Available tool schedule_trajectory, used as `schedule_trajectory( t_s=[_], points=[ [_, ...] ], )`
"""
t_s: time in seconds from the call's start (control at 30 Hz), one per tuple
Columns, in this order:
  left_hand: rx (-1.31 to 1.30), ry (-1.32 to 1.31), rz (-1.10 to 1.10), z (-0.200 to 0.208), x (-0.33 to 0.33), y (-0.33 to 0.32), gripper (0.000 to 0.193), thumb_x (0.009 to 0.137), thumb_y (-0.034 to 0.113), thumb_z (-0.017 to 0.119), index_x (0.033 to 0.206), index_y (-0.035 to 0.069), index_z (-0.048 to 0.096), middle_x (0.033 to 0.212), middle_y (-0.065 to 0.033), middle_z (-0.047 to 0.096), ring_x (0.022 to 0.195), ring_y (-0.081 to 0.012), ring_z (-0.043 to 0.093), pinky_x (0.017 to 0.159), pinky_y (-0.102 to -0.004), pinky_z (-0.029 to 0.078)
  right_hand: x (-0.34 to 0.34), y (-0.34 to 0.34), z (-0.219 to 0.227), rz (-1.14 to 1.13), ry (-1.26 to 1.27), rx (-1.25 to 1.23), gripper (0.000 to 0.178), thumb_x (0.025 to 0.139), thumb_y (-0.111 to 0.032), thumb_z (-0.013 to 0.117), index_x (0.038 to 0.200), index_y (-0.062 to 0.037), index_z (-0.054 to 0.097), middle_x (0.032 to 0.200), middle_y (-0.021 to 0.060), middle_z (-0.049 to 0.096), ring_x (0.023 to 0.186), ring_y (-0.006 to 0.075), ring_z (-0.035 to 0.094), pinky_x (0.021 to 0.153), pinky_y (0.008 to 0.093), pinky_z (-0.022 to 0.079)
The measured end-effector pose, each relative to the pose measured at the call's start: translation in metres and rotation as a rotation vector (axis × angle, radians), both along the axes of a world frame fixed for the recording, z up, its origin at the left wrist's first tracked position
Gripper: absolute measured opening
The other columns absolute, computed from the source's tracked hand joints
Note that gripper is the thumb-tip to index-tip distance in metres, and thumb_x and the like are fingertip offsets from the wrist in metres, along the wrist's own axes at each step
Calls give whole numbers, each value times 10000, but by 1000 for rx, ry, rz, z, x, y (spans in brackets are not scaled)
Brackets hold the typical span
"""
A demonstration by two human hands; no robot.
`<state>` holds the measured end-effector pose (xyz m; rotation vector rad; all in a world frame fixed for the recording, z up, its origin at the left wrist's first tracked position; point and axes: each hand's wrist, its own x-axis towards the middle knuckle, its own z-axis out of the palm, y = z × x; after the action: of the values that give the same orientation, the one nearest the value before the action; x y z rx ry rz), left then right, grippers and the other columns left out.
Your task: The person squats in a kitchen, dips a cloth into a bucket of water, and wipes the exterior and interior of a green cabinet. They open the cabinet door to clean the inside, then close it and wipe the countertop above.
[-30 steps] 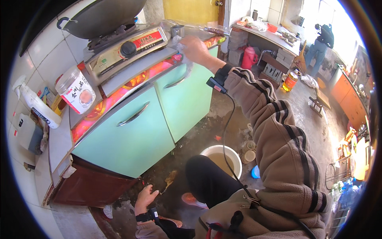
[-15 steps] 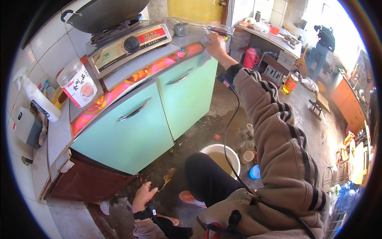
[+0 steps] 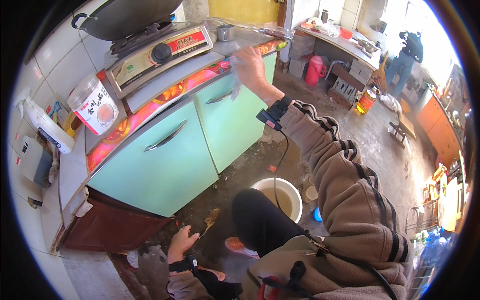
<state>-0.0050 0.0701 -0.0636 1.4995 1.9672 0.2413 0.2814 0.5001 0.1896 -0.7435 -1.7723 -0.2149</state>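
My right hand (image 3: 251, 70) is stretched out at the upper front edge of a mint-green cabinet (image 3: 150, 170). In its fingers is a pale, thin rag (image 3: 236, 75) that hangs down over the patterned edge strip and the upper door. Low on the left, my left hand (image 3: 181, 243) is near the cabinet's dark red-brown base, with fingers apart. Right beside its thumb lies a brownish, flat-ended tool (image 3: 212, 216) with a thin handle; I see no clear grip on it.
On the counter stand a gas stove (image 3: 160, 60) with a large wok (image 3: 125, 20), a white tub (image 3: 95, 107), a spray bottle (image 3: 47, 125) and a metal mug (image 3: 225, 32). A white bucket of murky water (image 3: 298, 200) is beside my knee. Another person (image 3: 406, 57) stands far right.
My right hand with the rag has moved left and a little down along the cabinet's top edge. My left hand has hardly moved.
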Motion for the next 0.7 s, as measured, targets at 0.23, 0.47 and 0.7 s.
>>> schedule_trajectory(
  t_s=[0.23,0.47,0.7],
  points=[
    [-114,-10,69,9,4,6,615,810,361,664,1255,-25,487,1149,-204,600,1037,-286,606,865,-364,483,-1,-17,-6,82,-78,-10,280,654,5,606,916,-88,636,1005,110,559,1008,334,485,891,414,411],
    [-72,-13,46,10,4,1,618,816,352,666,1260,-36,483,1131,-190,609,1014,-275,613,859,-359,485,55,39,1,-159,-24,-86,298,655,-23,595,933,-110,656,1021,111,586,1011,339,515,893,410,430],
    [-63,-11,33,10,2,-2,605,812,334,666,1264,-26,485,1136,-187,608,1004,-277,618,863,-361,484,52,51,5,-347,152,-275,228,699,-161,628,918,-102,661,998,111,594,1027,322,518,882,420,428]
  ],
)
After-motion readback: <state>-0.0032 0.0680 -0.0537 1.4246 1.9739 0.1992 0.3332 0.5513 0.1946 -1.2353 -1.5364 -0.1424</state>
